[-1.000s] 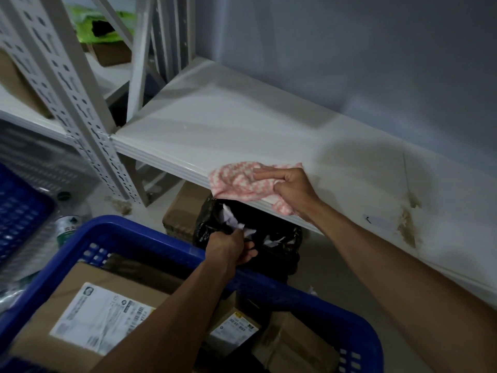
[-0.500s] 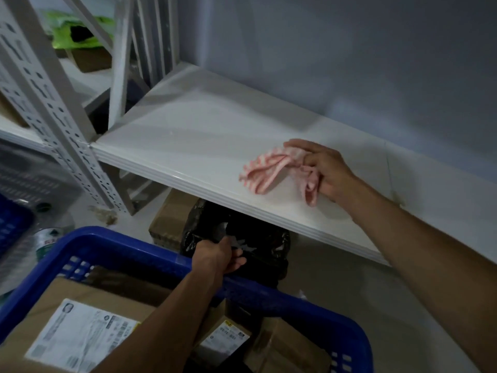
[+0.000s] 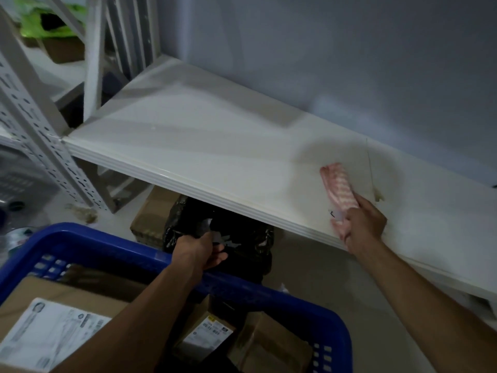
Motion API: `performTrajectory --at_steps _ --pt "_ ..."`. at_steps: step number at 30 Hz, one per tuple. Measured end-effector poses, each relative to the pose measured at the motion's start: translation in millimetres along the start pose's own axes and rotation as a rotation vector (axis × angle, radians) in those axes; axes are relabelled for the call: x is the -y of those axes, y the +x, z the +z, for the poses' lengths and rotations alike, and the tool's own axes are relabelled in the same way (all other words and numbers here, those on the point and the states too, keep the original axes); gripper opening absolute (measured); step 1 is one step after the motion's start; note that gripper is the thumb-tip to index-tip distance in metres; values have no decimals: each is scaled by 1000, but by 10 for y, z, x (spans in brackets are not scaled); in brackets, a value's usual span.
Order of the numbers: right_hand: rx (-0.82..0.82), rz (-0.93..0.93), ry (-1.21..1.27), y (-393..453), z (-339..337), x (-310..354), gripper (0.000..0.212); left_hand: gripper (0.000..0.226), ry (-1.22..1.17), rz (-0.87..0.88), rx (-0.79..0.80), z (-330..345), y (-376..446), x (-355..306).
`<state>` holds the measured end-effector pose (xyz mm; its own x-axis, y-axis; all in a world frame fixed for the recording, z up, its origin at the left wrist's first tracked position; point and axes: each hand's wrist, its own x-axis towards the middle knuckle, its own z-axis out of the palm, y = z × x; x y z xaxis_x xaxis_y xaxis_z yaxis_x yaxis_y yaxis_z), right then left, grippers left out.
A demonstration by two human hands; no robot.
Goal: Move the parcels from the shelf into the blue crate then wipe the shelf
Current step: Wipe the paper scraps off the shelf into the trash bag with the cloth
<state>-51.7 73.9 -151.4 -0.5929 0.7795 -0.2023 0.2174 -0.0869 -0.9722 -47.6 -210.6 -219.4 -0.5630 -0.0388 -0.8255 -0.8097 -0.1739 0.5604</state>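
A white shelf board point(image 3: 193, 146) runs across the view with nothing on it but a pink and white cloth point(image 3: 339, 185). My right hand point(image 3: 363, 222) grips the cloth's near end and presses it on the board near the front edge. A brown stain point(image 3: 377, 195) lies just right of the cloth. The blue crate point(image 3: 113, 254) stands in front at the bottom and holds several cardboard parcels point(image 3: 51, 329) with white labels. My left hand point(image 3: 200, 250) is closed over the crate's far rim.
Under the shelf, a black plastic bag point(image 3: 242, 238) and a cardboard box point(image 3: 150, 214) sit on the floor. White perforated uprights point(image 3: 35, 125) stand at the left. A neighbouring shelf holds a green item point(image 3: 45, 22). A grey wall backs the shelf.
My right hand has swept the cloth rightward along the shelf, from near the middle front edge toward the stained area. My left hand has kept its hold on the crate rim.
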Motion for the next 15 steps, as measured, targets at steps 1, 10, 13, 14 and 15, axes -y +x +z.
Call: performTrajectory --at_steps 1,10,13,14,15 --pt "-3 10 17 -31 77 2 30 34 -3 1 -4 -2 5 -3" --pt "563 107 -210 -909 705 -82 59 36 5 -2 -27 17 24 24" --pt "669 138 -216 -1137 841 -158 62 33 3 1 -39 16 20 28" --pt "679 145 -222 -1172 855 -168 61 31 3 1 -33 15 23 28" --pt "688 144 -229 -1188 855 -160 61 28 6 -1 -26 12 19 23"
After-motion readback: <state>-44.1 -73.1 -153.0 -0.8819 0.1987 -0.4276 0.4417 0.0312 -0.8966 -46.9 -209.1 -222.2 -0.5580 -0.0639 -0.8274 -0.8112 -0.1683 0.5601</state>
